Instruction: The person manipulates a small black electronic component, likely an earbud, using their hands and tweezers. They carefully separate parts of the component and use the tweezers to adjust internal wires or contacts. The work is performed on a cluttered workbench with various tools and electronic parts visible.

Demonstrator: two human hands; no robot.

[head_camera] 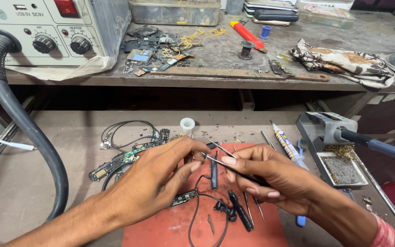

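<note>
Right hand [270, 180] holds tweezers [218, 160] touching, seemingly, left hand [158, 176].

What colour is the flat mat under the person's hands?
The flat work mat is reddish-orange, seen best in the head view, beneath both hands.

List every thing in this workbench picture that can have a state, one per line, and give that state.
Left hand: fingers pinched on a small part, too small to identify.
Right hand: gripping tweezers.
Tweezers: held, tips at the left fingertips.
Soldering iron: resting in its stand.
Glue tube: lying flat, capped.
Circuit board: lying bare beside the red mat.
Black hose: plugged into the station.
</note>
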